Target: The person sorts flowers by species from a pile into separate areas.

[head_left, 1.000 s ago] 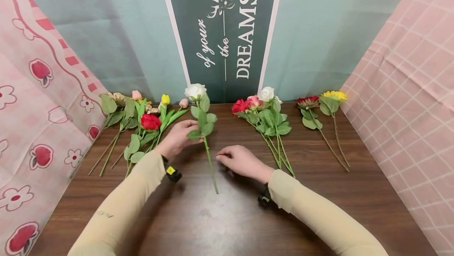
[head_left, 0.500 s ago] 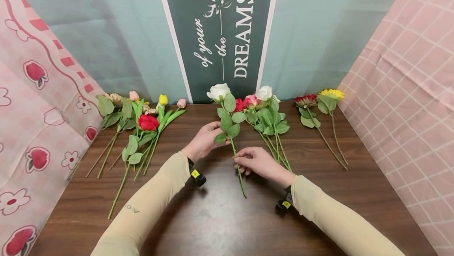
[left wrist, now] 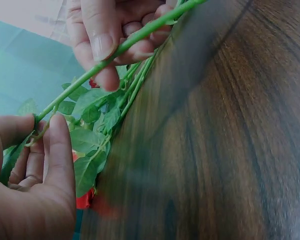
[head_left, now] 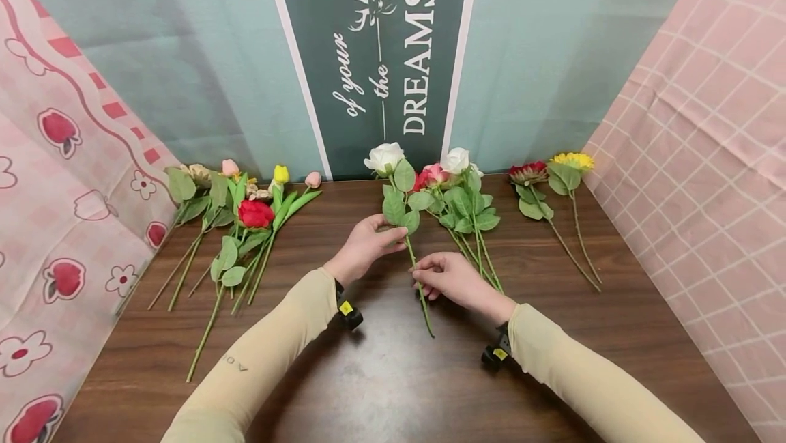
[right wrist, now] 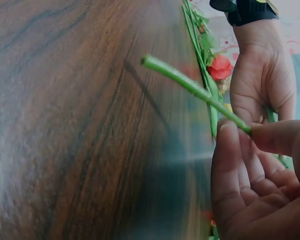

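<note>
A single white rose with green leaves is held tilted above the dark wooden table. My left hand pinches it between thumb and fingers just under the leaves. Lower down the stem, the thumb and fingers of my right hand pinch it too. In the right wrist view the cut end of the green stem sticks out past the right fingers, clear of the table. Leaves partly cover the left fingertips in the head view. Behind the rose, its head overlaps a bunch with a pink rose and another white rose.
On the left lie several flowers, among them a red rose, a yellow tulip and pink tulips. At the right are a dark red flower and a yellow sunflower. Fabric walls enclose the back and sides.
The left hand has carried the white rose to the right. The right hand, holding nothing one second ago, has taken the lower stem. Over the last half second both moved only slightly.
</note>
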A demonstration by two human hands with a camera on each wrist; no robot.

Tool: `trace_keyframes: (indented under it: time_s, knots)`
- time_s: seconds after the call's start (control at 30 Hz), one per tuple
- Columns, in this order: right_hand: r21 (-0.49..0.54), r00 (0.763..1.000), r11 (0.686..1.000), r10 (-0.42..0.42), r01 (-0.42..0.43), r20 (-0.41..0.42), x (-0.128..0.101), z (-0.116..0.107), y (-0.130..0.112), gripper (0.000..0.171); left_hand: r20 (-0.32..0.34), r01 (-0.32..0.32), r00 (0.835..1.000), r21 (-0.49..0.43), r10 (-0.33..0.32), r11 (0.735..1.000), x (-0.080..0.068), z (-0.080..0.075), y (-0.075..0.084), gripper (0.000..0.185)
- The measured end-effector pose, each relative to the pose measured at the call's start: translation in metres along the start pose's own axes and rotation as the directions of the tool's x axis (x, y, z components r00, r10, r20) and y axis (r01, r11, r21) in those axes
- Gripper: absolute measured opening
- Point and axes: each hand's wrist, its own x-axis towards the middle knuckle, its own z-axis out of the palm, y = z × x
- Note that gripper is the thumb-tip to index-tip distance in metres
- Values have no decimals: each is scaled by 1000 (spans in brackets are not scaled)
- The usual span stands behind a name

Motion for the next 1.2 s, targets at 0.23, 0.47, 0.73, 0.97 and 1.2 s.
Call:
trace_keyframes:
  time_s: [0.23,0.47,0.73,0.97,1.2]
  knots:
    - [-90,996,996,-4,-4,-94,3,-10,-1,17,27,-29,999,38,28,999,2,11,-6,30]
    - [-285,985,956,22,-71,-172,7,-50,-4,19,155,-220,975,625,157,749,-10,11,-5,47]
    - [-380,973,913,66,-148,-219,18,-63,10,25,412,-442,895,868,170,226,-26,10,-13,52]
    - [-450,969,877,60,-166,-241,19,-58,15,33,488,-503,864,848,123,164,-32,12,-15,51]
    - [-552,954,824,-51,-126,-294,13,-65,12,41,487,-504,863,846,134,176,-33,7,-16,50]
